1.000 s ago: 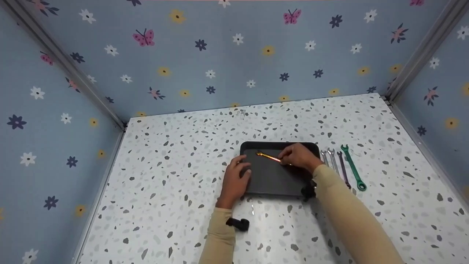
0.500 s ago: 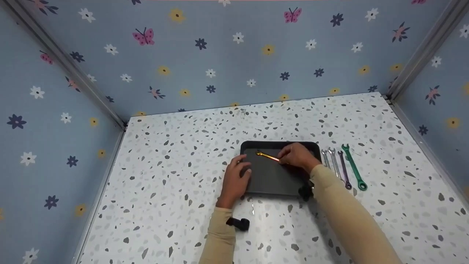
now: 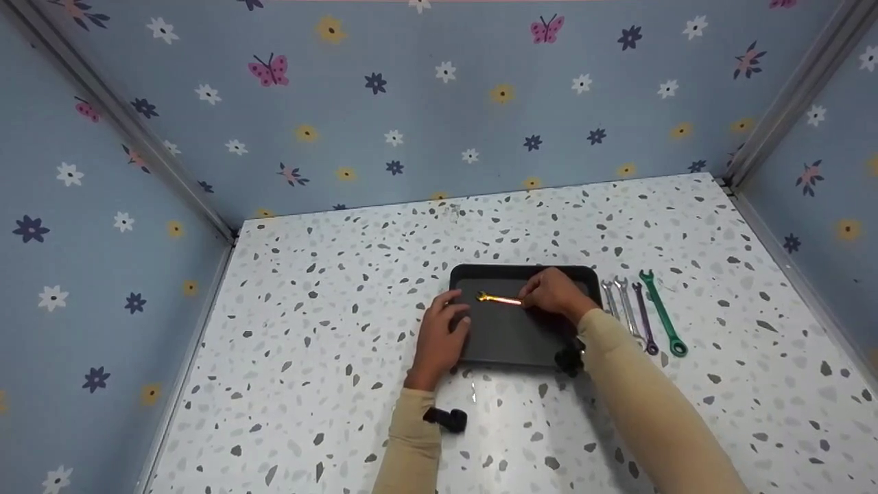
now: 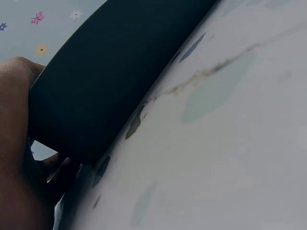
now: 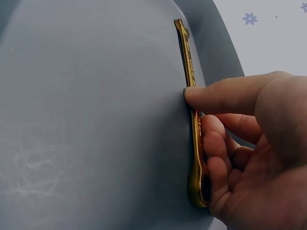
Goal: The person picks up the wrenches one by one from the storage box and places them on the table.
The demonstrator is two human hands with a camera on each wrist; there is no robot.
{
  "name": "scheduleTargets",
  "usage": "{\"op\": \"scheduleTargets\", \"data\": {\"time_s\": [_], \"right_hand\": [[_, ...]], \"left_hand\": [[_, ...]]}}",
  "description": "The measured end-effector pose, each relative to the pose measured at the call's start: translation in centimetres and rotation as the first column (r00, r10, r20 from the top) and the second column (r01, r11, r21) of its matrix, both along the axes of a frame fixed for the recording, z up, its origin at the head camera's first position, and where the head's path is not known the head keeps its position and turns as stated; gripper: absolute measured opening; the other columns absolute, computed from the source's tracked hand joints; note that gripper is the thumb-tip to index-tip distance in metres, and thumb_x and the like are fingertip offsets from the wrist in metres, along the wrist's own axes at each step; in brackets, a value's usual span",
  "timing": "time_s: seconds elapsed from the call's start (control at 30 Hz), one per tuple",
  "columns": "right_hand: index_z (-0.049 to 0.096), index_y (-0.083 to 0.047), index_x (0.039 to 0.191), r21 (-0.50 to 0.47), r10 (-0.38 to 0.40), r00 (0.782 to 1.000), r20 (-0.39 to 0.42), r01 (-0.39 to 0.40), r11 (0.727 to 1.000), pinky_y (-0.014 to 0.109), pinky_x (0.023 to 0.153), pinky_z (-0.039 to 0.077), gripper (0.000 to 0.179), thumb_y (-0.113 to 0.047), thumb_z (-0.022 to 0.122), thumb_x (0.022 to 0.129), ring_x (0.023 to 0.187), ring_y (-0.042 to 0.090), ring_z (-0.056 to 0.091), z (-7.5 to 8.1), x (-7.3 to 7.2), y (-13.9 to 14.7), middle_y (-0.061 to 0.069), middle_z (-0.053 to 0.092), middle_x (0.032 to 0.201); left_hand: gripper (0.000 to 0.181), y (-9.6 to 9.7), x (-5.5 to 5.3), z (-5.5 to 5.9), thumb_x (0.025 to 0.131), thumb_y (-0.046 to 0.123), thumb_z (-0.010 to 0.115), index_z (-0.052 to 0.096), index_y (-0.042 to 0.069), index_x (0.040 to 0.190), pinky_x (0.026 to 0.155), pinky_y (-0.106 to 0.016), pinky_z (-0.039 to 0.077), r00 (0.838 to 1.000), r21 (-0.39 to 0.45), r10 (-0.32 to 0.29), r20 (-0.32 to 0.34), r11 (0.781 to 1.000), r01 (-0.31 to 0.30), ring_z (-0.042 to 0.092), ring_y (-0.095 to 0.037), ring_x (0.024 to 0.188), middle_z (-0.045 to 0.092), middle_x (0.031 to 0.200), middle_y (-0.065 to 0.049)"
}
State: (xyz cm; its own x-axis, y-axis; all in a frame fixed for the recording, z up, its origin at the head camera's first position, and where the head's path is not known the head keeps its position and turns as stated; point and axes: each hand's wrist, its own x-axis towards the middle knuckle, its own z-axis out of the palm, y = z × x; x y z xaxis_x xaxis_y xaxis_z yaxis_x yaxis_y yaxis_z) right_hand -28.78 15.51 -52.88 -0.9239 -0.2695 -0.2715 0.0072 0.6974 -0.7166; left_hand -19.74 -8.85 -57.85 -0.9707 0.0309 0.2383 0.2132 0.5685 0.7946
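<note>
In the head view, a golden combination wrench (image 3: pixel 499 299) is inside a dark grey tray (image 3: pixel 511 339). My right hand (image 3: pixel 554 291) grips the wrench, its open end pointing left. The right wrist view shows the thumb across the shaft of the wrench (image 5: pixel 190 72), with curled fingers beside the ring end. My left hand (image 3: pixel 439 339) holds the tray's left side. In the left wrist view, the tray wall (image 4: pixel 110 72) stands between the thumb side of the hand and its fingertips (image 4: pixel 60 175).
To the right of the tray lie two silver wrenches (image 3: pixel 625 302), a purple wrench (image 3: pixel 645 319) and a larger green wrench (image 3: pixel 663 312), side by side. The speckled white table (image 3: pixel 343 309) is bordered by patterned blue panels (image 3: pixel 425 103) at the back and sides.
The golden wrench has turned slightly in my right hand: its open end has dropped toward me, so it lies more level across the tray. My left hand and the tray stay put.
</note>
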Motion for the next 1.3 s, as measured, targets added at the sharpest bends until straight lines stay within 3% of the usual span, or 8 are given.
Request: {"op": "scheduleTargets", "data": {"time_s": [0.37,0.63,0.9,1.3], "right_hand": [[0.077,-0.005,0.078,0.022,0.08,0.996,-0.049,-0.079,0.997,0.027,0.059,0.043,0.004,-0.006,0.073,0.078,0.063,0.015,0.055,-0.01,0.07,0.06,-0.002,0.064,0.069],[0.073,-0.006,0.082,0.032,0.131,0.989,-0.073,-0.129,0.991,0.03,0.066,0.046,0.003,-0.007,0.072,0.079,0.071,0.017,0.057,-0.12,-0.02,0.19,0.0,0.065,0.078],[0.078,-0.01,0.104,0.0,0.175,0.983,-0.052,-0.175,0.985,0.036,0.079,0.05,0.024,0.0,0.071,0.083,0.088,0.02,0.061,-0.05,-0.04,0.04,0.003,0.074,0.099],[0.079,-0.008,0.095,0.011,0.179,0.978,-0.11,-0.179,0.984,0.033,0.072,0.051,0.015,-0.007,0.078,0.08,0.078,0.017,0.062,-0.12,0.15,-0.19,0.001,0.074,0.089]], "left_hand": [[0.023,-0.06,0.05,-0.11,0.097,0.015,0.062,0.071,0.007,0.117,0.114,-0.043,0.033,0.999,-0.005,-0.017,-0.032,1.0,0.017,0.042,-0.023,0.138,0.05,0.146,0.0],[0.022,-0.03,0.01,0.06,0.097,0.015,0.063,0.072,0.008,0.116,0.114,-0.042,0.033,0.999,-0.015,-0.006,-0.032,1.0,0.006,0.042,-0.022,0.138,0.051,0.145,0.001],[0.023,-0.06,0.15,-0.02,0.097,0.016,0.063,0.072,0.008,0.116,0.114,-0.041,0.032,1.0,-0.005,-0.003,-0.02,1.0,0.003,0.042,-0.021,0.139,0.05,0.146,0.002],[0.022,0.03,0.22,-0.04,0.097,0.015,0.063,0.072,0.008,0.116,0.114,-0.042,0.033,1.0,0.001,-0.015,-0.024,1.0,0.016,0.041,-0.022,0.139,0.05,0.145,0.0]]}}
